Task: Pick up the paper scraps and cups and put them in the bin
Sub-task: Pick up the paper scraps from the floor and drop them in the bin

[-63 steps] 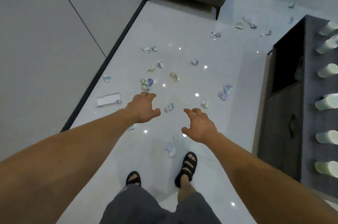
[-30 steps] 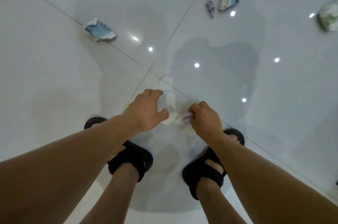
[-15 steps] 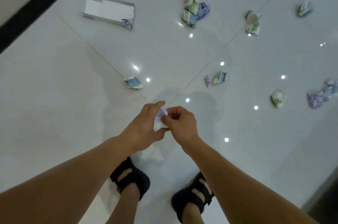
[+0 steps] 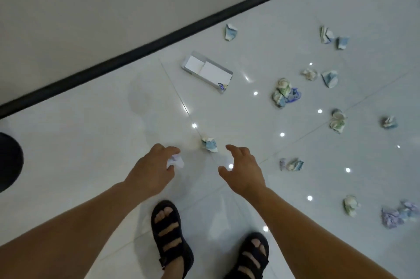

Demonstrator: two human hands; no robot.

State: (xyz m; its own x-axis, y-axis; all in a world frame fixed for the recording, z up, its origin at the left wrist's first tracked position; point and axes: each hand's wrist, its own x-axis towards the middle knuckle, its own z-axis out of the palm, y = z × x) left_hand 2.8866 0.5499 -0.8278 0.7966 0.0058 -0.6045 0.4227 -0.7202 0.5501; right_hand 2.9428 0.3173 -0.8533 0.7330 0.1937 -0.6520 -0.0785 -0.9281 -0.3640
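- Both bare forearms reach forward and down over the glossy white tiled floor [image 4: 91, 142]
- The left hand [image 4: 151, 170] is knuckles-up, with fingers and thumb curled round a white paper scrap [image 4: 176, 161] that is small, crumpled and faintly lilac
- The right hand [image 4: 243, 171] holds nothing: palm down, fingers spread and gently curved, thumb out
- A blue-and-white crumpled scrap [image 4: 209, 144] lies on a tile joint just beyond the gap between the hands, touching neither
- More blue, green and purple scraps are scattered to the right; one cluster [image 4: 285, 93] lies near an open white box [image 4: 206, 71]
- Black sandals [image 4: 170, 237] stand below the hands; a dark rounded object [image 4: 9, 162] is cut off at the left edge, and I cannot tell what it is
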